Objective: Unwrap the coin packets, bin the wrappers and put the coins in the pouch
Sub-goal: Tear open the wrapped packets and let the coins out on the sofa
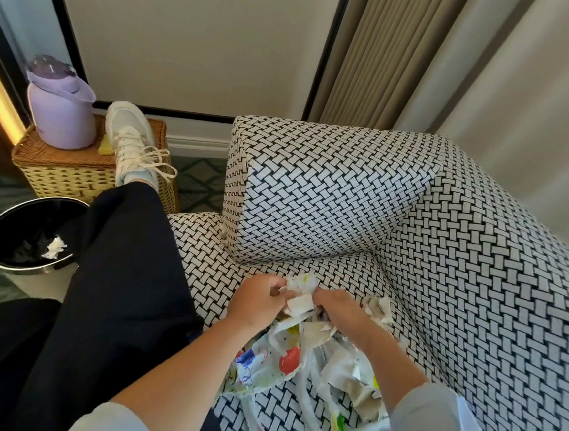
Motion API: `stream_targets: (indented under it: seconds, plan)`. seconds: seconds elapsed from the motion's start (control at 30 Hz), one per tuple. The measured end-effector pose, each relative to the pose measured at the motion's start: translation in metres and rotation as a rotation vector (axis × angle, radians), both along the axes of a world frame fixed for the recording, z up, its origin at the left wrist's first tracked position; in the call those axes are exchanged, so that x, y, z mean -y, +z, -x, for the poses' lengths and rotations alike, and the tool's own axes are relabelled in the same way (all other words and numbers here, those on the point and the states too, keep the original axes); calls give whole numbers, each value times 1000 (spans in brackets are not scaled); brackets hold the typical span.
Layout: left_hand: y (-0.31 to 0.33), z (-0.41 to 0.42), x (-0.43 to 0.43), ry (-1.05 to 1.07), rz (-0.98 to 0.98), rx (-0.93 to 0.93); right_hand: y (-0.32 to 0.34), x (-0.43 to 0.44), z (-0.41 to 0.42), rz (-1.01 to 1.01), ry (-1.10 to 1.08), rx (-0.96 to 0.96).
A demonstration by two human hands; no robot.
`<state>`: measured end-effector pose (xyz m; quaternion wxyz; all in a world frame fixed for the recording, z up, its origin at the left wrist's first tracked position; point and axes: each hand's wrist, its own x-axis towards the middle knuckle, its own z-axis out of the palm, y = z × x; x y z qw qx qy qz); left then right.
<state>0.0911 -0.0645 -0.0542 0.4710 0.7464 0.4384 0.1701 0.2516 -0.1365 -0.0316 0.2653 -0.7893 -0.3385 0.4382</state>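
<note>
Over the basket-weave sofa seat (210,257), my left hand (258,300) and right hand (340,309) both pinch a crumpled white paper packet (299,302). Just below lies the paint-splashed cloth pouch (270,358) among torn scraps (357,390); one wad (55,247) sits in the round black bin (3,225).

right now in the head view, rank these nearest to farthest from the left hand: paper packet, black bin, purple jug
1. paper packet: pinched in the left hand itself.
2. black bin: low down, off to the left.
3. purple jug: on the wicker basket, beyond the bin.
</note>
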Motion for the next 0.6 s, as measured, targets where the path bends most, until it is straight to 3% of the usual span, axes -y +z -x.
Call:
stream_targets:
  seconds: [0.27, 0.6]
  plan:
    - [10, 19, 15, -35, -20, -94, 2, 26, 18, 56, -7, 88]
    - [56, 1, 34, -37, -57, -68, 23, 45, 17, 40, 204, 221]
